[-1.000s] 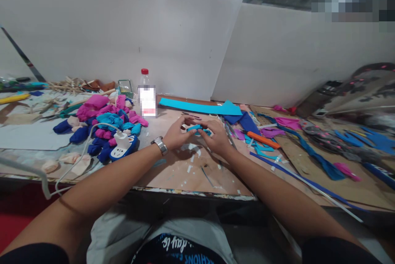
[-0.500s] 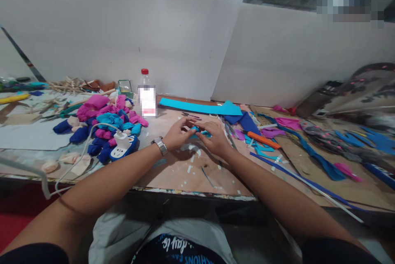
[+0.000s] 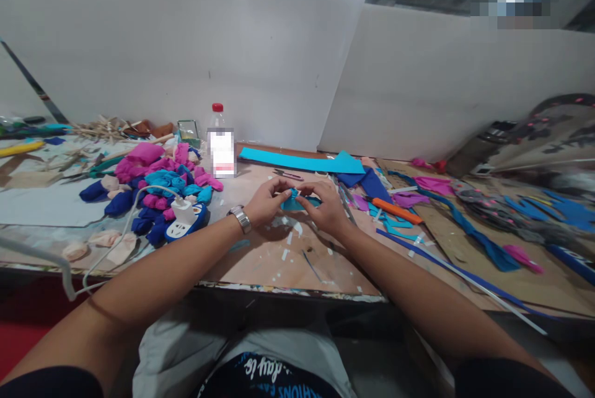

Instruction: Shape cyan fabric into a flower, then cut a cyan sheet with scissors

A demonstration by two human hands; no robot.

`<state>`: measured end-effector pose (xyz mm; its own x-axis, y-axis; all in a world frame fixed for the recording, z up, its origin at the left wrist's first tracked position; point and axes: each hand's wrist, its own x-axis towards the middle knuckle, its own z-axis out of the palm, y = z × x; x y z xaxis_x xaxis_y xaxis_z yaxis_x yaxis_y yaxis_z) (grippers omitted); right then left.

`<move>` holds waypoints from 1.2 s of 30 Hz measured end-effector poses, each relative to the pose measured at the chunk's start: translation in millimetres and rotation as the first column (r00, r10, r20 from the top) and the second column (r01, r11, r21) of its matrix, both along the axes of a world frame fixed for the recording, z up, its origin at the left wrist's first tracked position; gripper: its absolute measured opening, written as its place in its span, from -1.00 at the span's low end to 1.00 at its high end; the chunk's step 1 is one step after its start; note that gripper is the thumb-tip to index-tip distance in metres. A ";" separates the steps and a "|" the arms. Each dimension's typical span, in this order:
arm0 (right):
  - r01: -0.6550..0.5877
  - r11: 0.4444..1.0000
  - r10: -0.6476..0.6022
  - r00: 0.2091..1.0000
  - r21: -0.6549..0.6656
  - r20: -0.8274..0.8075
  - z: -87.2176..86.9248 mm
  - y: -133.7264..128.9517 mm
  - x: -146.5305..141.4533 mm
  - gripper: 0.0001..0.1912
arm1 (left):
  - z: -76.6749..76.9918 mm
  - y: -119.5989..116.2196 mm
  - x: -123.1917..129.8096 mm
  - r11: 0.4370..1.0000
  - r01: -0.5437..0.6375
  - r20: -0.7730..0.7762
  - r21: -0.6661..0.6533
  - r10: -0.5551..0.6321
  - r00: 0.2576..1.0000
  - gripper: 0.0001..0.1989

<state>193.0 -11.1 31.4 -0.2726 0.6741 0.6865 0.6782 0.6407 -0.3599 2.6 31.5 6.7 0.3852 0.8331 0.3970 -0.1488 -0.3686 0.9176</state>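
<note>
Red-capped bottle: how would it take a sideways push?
Likely to tip if the bottle is pushed near its red cap, being tall and narrow. Its round-looking body would probably roll once down. Weight unclear: blurred label hides the fill.

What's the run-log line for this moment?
left hand: pinching blue fabric | right hand: on same piece | bottle: upright, capped

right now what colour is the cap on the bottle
The cap is red; it shows in the head view.

On my feed I make out white script "day" and partial blue capitals "HIONS" on the dark shirt (image 3: 232, 379); the bottle (image 3: 217, 118) label (image 3: 222, 151) is blurred.
</note>
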 end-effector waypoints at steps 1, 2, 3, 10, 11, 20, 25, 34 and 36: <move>0.005 1.000 -0.005 1.000 -0.002 0.000 0.1 0.3 0.1 -0.77 | 0.1 0.1 0.0 1.000 0.005 0.002 -0.002 -0.005 1.000 -0.80; 0.011 1.000 -0.011 1.000 -0.005 0.002 0.3 0.6 0.2 -0.77 | 0.1 0.0 -0.1 1.000 0.011 0.001 -0.003 -0.011 1.000 -0.79; 0.015 1.000 -0.015 1.000 -0.007 0.005 0.3 0.9 0.4 -0.78 | 0.1 -0.2 -0.2 1.000 0.016 -0.001 -0.005 -0.016 1.000 -0.78; 0.037 0.999 -0.037 0.999 0.021 0.000 -2.0 2.7 1.5 -0.80 | -0.1 -3.1 -1.4 0.997 0.076 -0.036 0.012 -0.075 0.997 -0.69; 0.038 0.999 -0.038 0.999 0.019 -0.001 -2.3 2.9 1.6 -0.80 | -0.4 -3.1 -1.4 0.997 0.077 -0.042 0.007 -0.076 0.996 -0.68; 0.048 0.997 -0.049 0.999 0.055 0.013 -2.7 4.3 3.4 -0.84 | -5.9 -0.5 -0.4 0.994 0.052 -0.007 -0.098 -0.052 0.999 -0.64; 0.039 0.997 -0.039 0.999 0.062 0.004 -3.0 5.1 3.7 -0.86 | -2.1 -3.3 -1.1 0.994 0.062 -0.024 -0.092 -0.065 0.998 -0.62; 0.030 0.998 -0.030 1.000 0.060 0.003 -4.2 6.1 2.8 -0.85 | -0.4 -3.8 -1.0 0.996 0.053 -0.016 -0.072 -0.054 0.998 -0.58; 0.026 0.998 -0.026 1.000 0.059 -0.003 -4.4 7.0 2.8 -0.84 | -2.1 -2.8 -0.8 0.995 0.048 0.008 -0.085 -0.048 0.999 -0.56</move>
<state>195.8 -4.1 26.9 -0.2537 0.6392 0.7260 0.6944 0.6429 -0.3234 1.8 28.7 4.7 0.4232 0.8447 0.3277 -0.1703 -0.2810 0.9445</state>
